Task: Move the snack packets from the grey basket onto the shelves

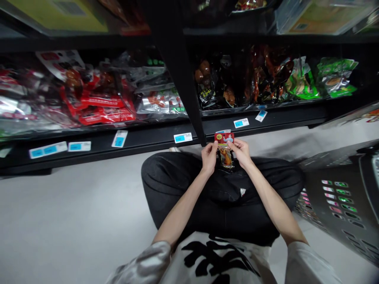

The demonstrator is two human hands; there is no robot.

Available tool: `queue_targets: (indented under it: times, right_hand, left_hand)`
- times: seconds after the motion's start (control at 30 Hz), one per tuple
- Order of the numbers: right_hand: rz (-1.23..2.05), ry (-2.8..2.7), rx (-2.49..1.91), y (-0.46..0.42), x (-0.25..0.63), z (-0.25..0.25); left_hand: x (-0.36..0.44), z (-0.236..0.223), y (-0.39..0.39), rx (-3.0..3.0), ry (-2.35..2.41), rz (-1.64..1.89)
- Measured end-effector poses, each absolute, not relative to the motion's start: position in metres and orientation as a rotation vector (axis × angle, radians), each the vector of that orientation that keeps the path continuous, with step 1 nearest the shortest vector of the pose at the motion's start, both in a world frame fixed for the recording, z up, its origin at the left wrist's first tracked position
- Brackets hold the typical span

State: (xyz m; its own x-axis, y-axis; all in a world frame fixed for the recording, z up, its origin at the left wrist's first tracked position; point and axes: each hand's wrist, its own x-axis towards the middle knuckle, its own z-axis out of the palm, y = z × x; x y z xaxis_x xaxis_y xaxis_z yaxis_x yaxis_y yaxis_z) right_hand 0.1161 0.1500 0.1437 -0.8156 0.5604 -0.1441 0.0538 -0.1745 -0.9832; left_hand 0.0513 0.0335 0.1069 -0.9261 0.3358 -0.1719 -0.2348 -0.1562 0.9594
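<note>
Between my two hands is a small snack packet point(226, 157), with a red printed top and a clear lower part showing a brown piece of food. My left hand point(209, 157) pinches its left edge near the top. On the opposite edge, my right hand point(240, 152) grips the packet with the thumb over the front. It hangs upright above my knees, in front of the shelf edge. What is printed on the red top is too small to read.
A black shelf point(142, 148) with price tags runs across in front of me. On it lie red snack bags point(103, 108), dark packs of brown food point(204, 83) and green bags point(337, 79). A grey perforated basket point(319, 173) stands at my right on the pale floor point(74, 217).
</note>
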Motion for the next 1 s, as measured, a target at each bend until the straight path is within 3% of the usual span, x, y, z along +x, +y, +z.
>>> queue_targets:
  times: [1.0]
  right_hand:
    - [2.026, -1.776, -0.69, 0.152, 0.117, 0.133]
  left_hand:
    - [0.05, 0.107, 0.033, 0.084, 1.788, 2.148]
